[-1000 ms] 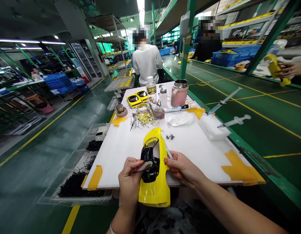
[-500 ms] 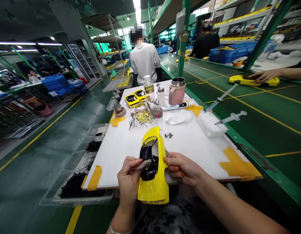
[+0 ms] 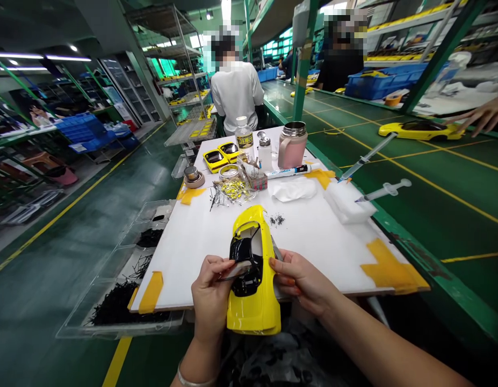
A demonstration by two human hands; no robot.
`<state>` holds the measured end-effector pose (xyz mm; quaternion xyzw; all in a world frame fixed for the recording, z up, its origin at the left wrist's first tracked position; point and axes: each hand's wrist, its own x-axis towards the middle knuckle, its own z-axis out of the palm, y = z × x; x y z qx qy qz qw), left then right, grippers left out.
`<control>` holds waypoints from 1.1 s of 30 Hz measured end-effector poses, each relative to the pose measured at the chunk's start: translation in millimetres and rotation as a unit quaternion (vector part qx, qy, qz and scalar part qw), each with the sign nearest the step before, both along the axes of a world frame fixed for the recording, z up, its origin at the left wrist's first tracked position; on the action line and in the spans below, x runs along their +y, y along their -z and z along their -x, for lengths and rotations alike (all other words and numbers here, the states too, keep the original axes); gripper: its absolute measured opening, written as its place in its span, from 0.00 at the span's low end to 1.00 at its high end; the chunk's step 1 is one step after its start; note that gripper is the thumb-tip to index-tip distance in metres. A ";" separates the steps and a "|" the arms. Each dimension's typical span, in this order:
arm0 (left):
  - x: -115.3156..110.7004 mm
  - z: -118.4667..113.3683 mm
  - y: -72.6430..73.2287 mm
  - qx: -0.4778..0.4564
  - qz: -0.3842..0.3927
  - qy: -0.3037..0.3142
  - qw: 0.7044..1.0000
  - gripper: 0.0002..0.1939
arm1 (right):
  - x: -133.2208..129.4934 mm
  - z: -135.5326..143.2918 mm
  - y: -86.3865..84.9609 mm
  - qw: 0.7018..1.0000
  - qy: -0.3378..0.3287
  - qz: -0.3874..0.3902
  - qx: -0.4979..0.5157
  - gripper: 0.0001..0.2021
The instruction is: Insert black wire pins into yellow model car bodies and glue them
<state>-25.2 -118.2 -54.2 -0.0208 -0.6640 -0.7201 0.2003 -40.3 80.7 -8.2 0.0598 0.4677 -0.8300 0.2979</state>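
Observation:
A yellow toy car body (image 3: 254, 312) with a black part (image 3: 243, 250) in its cabin is held up over the front edge of the white board (image 3: 184, 242). My left hand (image 3: 212, 287) is closed at its left side, with a thin clear or grey piece (image 3: 237, 270) between thumb and fingers, reaching over the cabin. On the right side, my right hand (image 3: 301, 277) grips the body, thumb on the yellow edge. A thin grey tool (image 3: 276, 251) sticks up beside that hand; its lower end is hidden. Small black bits (image 3: 278, 220) lie just beyond the car.
Bottles (image 3: 244, 140), a pink flask (image 3: 292, 148), a marker (image 3: 289, 172), a white cloth (image 3: 293, 190) and syringes in foam (image 3: 349, 201) stand farther back. Trays of black parts (image 3: 123, 306) lie left. Beyond the green rail, a co-worker's hand (image 3: 488, 114) is near another yellow car (image 3: 420, 130).
The co-worker's hand at the right has come off the yellow car and moved right. The view has shifted slightly; my hands keep nearly the same hold.

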 end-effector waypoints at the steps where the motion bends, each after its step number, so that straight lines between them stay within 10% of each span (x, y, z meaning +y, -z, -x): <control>1: 0.1 -0.1 0.3 -0.002 0.000 0.000 1.000 0.04 | -1.3 -0.1 -1.0 1.000 0.009 -0.005 0.001 0.30; 8: 4.7 -3.7 2.6 -0.035 -0.032 -0.008 0.999 0.15 | 9.7 -8.8 -4.6 0.993 0.072 -0.093 0.030 0.28; 12: 10.8 -5.8 2.4 -0.024 -0.026 -0.013 0.999 0.18 | 24.1 -10.8 -7.5 0.917 0.242 -0.267 0.171 0.27; 17: 10.5 -6.3 12.3 0.069 0.063 0.016 0.996 0.13 | 13.5 3.5 -19.5 0.885 0.087 -0.346 0.299 0.13; 22: -4.1 -7.5 22.9 0.073 0.059 0.098 0.991 0.20 | 1.6 9.5 -23.1 0.855 -0.005 -0.384 0.349 0.42; 27: -10.2 -6.4 17.6 0.022 -0.072 0.184 0.980 0.30 | 5.2 4.2 -14.4 0.830 -0.008 -0.416 0.372 0.42; 33: -9.0 -2.8 13.6 0.016 0.013 0.122 0.992 0.20 | 3.2 4.3 -9.5 0.864 0.041 -0.375 0.335 0.42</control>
